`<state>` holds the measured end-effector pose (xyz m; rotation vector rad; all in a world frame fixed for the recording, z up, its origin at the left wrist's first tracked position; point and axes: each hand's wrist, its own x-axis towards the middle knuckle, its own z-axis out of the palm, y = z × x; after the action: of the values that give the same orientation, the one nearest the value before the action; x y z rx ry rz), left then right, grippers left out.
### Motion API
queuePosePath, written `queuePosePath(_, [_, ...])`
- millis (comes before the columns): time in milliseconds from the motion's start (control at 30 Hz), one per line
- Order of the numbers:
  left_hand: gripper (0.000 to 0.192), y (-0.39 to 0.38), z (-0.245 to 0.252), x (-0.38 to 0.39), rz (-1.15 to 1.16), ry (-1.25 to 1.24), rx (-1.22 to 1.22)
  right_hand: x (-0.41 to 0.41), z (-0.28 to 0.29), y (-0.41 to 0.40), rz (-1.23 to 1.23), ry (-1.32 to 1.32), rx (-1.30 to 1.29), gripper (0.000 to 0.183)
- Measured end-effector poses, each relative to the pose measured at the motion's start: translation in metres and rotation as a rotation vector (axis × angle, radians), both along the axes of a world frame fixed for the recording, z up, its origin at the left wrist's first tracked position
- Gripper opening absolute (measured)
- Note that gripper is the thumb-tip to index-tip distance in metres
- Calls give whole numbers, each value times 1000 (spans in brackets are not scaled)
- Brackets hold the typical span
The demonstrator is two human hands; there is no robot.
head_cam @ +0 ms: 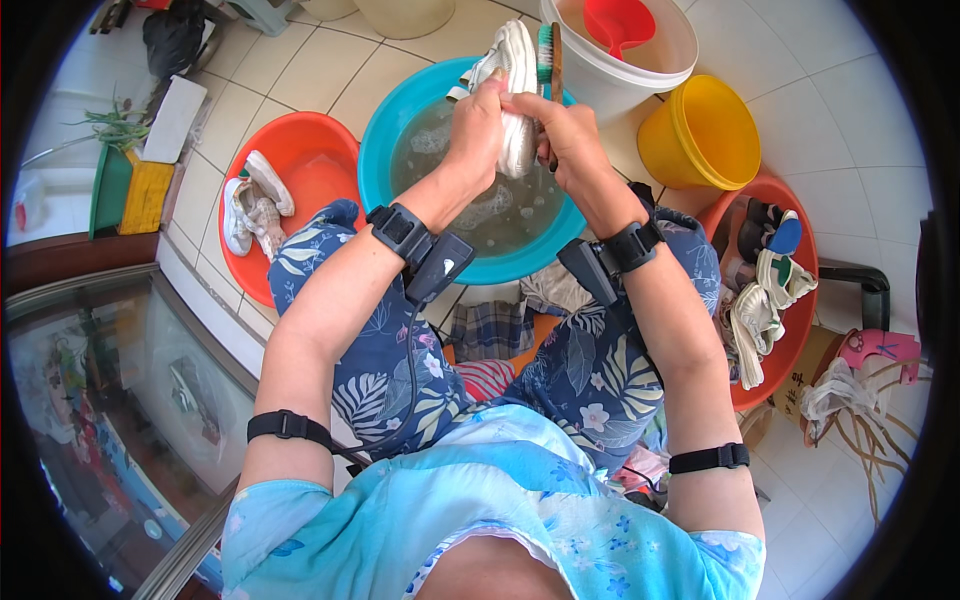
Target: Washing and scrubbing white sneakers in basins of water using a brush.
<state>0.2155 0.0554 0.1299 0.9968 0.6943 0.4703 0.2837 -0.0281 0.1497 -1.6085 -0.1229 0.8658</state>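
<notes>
My left hand point(478, 133) grips a white shoe point(519, 135), its toe or heel end pointing away from me. My right hand point(576, 146) is closed around the wooden handle of a scrub brush point(556, 64) with green and white bristles. Those bristles face the shoe's right side; whether they touch it I cannot tell. The thumbs of both hands meet over the shoe. Below them stands a turquoise basin point(373, 206) of murky, sudsy water point(487, 217).
An orange basin point(322, 150) at left holds white shoes point(244, 202). Another orange basin point(795, 315) at right holds several shoes point(757, 307). A white bucket point(622, 75) with a red scoop point(619, 24) and a yellow bucket point(697, 135) stand ahead right. A glass-topped cabinet point(127, 420) is at left.
</notes>
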Motion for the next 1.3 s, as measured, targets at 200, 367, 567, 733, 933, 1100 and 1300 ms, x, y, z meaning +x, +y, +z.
queuePosePath(200, [38,3,-6,0,-15,8,4,3,-2,0,-5,1,-1,39])
queuePosePath(367, [38,5,-11,1,-9,1,7,3,-3,0,-14,2,-3,39])
queuePosePath(567, [46,7,-12,-5,-89,44,-34,8,-5,-2,4,-24,0,34])
queuePosePath(733, [50,28,-3,-23,-452,-108,248,26,7,-15,55,13,91,27])
queuePosePath(933, [30,25,0,-38,-597,25,858,38,3,-26,142,111,91,25])
queuePosePath(1100, [23,20,4,-41,-614,54,942,32,4,-29,159,108,43,26])
queuePosePath(1300, [25,24,21,-42,-679,140,981,30,5,-27,186,70,23,29])
